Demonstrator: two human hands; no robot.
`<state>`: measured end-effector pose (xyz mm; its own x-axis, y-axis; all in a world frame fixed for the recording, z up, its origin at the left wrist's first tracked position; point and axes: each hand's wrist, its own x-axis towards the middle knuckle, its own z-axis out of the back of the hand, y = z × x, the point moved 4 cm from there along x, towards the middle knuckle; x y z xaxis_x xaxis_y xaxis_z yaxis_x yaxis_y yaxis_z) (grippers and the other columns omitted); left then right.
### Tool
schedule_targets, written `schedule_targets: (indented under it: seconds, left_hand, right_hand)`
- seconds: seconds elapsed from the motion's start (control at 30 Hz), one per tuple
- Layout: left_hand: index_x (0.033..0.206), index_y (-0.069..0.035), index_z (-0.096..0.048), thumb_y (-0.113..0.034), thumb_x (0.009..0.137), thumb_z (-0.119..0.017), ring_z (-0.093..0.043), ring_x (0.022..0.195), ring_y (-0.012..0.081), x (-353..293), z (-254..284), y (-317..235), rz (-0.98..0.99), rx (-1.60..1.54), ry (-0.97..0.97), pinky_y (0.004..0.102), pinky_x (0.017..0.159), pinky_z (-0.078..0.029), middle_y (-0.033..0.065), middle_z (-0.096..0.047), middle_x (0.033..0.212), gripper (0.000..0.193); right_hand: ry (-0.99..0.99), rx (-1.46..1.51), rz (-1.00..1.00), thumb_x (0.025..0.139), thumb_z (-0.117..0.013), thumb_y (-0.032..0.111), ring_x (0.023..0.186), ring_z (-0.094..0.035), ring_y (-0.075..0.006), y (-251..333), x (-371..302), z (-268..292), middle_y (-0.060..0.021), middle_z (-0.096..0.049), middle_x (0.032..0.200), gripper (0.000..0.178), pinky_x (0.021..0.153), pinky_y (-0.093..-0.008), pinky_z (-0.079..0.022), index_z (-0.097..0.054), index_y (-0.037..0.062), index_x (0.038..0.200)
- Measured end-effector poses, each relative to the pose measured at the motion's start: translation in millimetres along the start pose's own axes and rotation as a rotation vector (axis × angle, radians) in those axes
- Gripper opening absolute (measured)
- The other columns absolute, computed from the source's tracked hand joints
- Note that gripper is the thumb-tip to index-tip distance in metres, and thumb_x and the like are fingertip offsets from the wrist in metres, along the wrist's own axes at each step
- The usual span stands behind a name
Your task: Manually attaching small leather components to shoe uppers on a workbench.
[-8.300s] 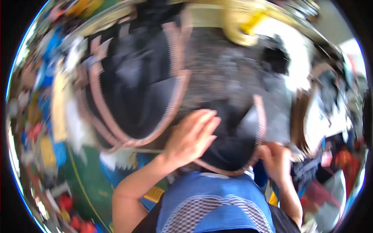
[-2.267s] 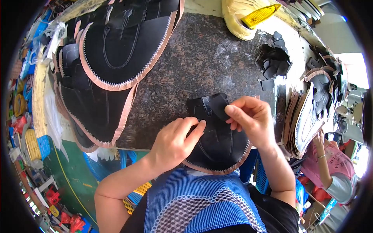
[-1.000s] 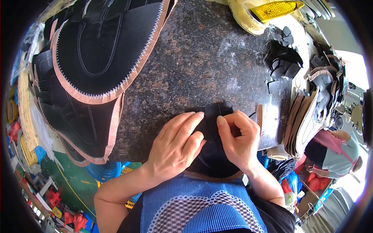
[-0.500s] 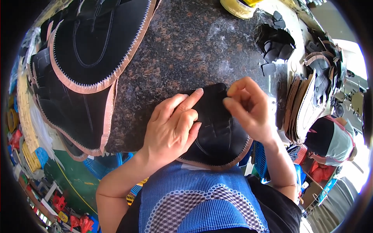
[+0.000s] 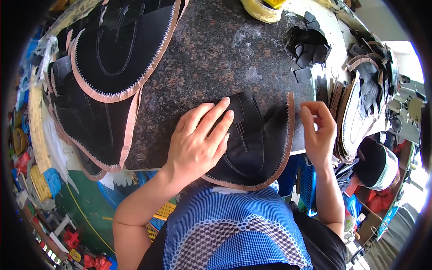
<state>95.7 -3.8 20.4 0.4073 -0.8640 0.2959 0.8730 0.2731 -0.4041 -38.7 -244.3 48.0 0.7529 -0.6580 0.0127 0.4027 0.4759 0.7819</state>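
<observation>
A black shoe upper [image 5: 275,144] with a tan, zigzag-stitched edge lies at the table's near edge, against my apron. My left hand [image 5: 198,135] rests flat on its left side, fingers stretched forward over the black material. A small black flap with stitched lines shows just beyond those fingertips. The upper's right side is spread out, its tan edge rising toward the back. Just right of that edge, apart from it, my right hand [image 5: 320,128] is raised with curled fingers and the thumb near the index finger. Whether anything small sits between them cannot be made out.
Larger black pieces with tan stitched edges [image 5: 121,49] overlap at the left. Small black scraps [image 5: 310,49] and a yellow roll of tape [image 5: 265,11] lie at the back right. Stacked uppers [image 5: 353,117] stand at the right edge. A person [image 5: 375,164] is beyond them.
My right hand has moved right, off the upper. The upper's right side, earlier folded inward, now lies spread open. My left hand has flattened and stays on the piece.
</observation>
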Motion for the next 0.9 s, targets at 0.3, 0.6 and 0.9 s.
schedule_targets:
  seconds: [0.3, 0.6, 0.9]
  left_hand:
    - [0.132, -0.001, -0.061, -0.016, 0.089, -0.071, -0.056, 0.124, 0.0286, 0.4, -0.8, 1.4, 0.018, -0.047, -0.018, 0.0422, 0.105, -0.045, 0.0095, -0.06, 0.145, 0.047]
    - [0.141, -0.007, -0.059, -0.021, 0.082, -0.077, -0.055, 0.119, 0.0304, 21.7, 12.6, 13.8, -0.06, -0.083, 0.07, 0.0439, 0.105, -0.045, 0.0083, -0.06, 0.129, 0.063]
    - [0.13, -0.007, -0.064, -0.028, 0.079, -0.078, -0.056, 0.117, 0.0286, 25.3, 10.4, 26.0, -0.082, -0.152, 0.077, 0.0434, 0.104, -0.046, 0.0074, -0.059, 0.127, 0.057]
  right_hand:
    - [0.056, -0.205, 0.108, 0.083, -0.081, 0.012, 0.084, -0.059, -0.022, 16.7, -18.7, -4.0, -0.0114, -0.062, 0.099, 0.022, 0.077, -0.0335, -0.049, -0.069, -0.0019, 0.096]
    - [0.285, -0.361, 1.054, 0.074, -0.072, 0.011, 0.064, -0.062, -0.0171, 60.8, 1.1, -61.5, -0.004, -0.058, 0.079, 0.023, 0.058, -0.0305, -0.054, -0.072, -0.0005, 0.094]
    - [0.529, -0.418, 1.384, 0.067, -0.073, 0.012, 0.06, -0.061, -0.0173, 73.6, 27.6, -75.7, -0.0051, -0.052, 0.073, 0.021, 0.05, -0.0308, -0.052, -0.062, 0.0016, 0.082]
